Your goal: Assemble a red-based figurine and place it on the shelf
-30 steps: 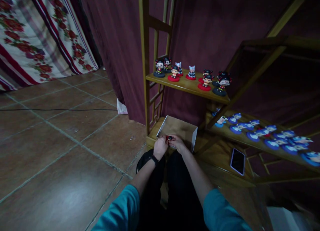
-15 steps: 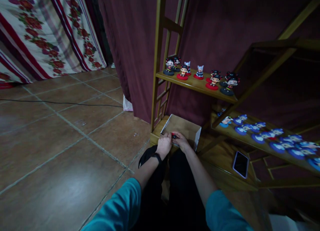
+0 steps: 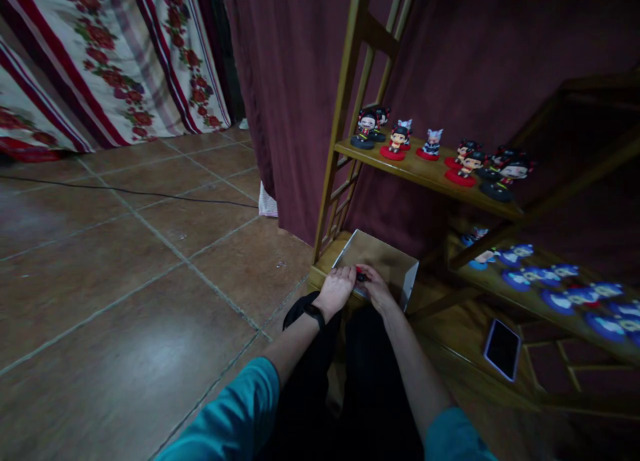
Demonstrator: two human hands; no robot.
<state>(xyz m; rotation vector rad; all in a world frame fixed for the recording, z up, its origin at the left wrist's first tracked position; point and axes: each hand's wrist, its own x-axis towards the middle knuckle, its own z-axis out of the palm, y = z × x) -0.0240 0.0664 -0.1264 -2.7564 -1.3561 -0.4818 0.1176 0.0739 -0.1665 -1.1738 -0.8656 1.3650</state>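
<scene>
Close together over the near side of a shallow cardboard box, my left hand and my right hand have their fingers closed round a small red-and-black figurine. Most of it is hidden by the fingers. My left wrist wears a dark band. On the shelf above stand several big-headed figurines on round bases, among them a black-based figurine at the left end and a red-based figurine beside it.
A lower shelf at the right carries several blue-based figurines. A phone lies on the wooden bottom board. The wooden post rises left of the box. A black cable crosses the tiled floor before a flowered cloth.
My view has turned slightly, so the shelves and box sit further right in it. Both hands stay together on the figurine, with the right fingers shifted a little around it.
</scene>
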